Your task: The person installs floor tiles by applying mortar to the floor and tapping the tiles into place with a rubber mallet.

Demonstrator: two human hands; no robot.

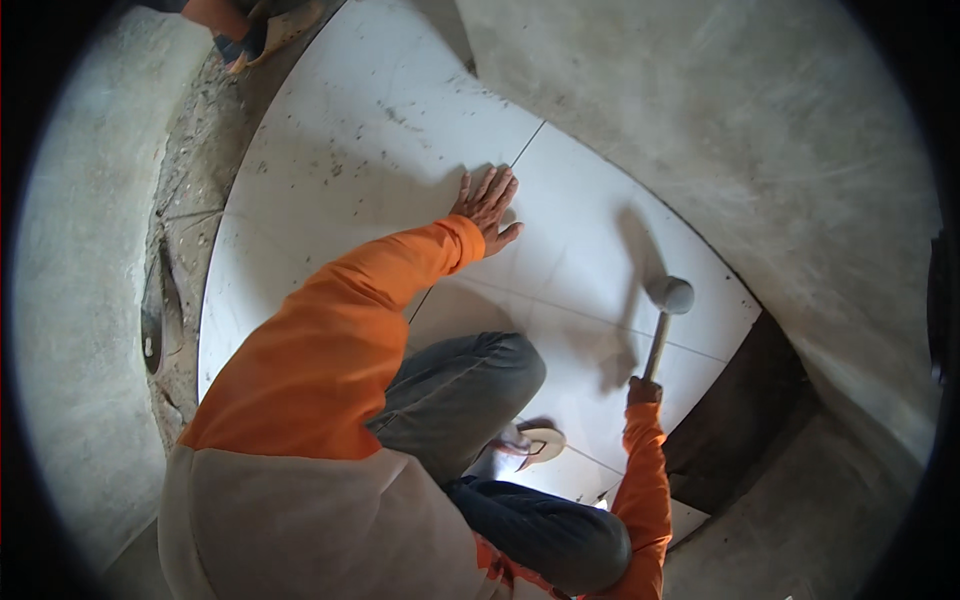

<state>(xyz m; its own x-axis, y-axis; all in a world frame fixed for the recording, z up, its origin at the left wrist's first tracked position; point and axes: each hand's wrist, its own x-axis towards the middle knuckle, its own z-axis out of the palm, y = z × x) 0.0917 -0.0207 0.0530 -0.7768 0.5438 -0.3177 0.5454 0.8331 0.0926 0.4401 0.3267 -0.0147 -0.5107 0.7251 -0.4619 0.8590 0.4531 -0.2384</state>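
Note:
My left hand point(487, 209) lies flat with its fingers spread on a large white floor tile point(340, 160), close to the joint with the neighbouring tile point(590, 220). In my right hand point(644, 391) is the handle of a rubber mallet point(672, 295), gripped near its lower end. The mallet's grey head is held over the tiles, near a joint line, and throws a shadow on them. Both my sleeves are orange, and my bent knees show below.
Bare grey walls rise at the right point(700, 110) and left point(90, 270). A rough strip with debris point(190, 240) runs along the tiles' left edge. At the right the tiles end beside a dark untiled patch point(745, 400). Another person's foot point(240, 45) shows at the upper left.

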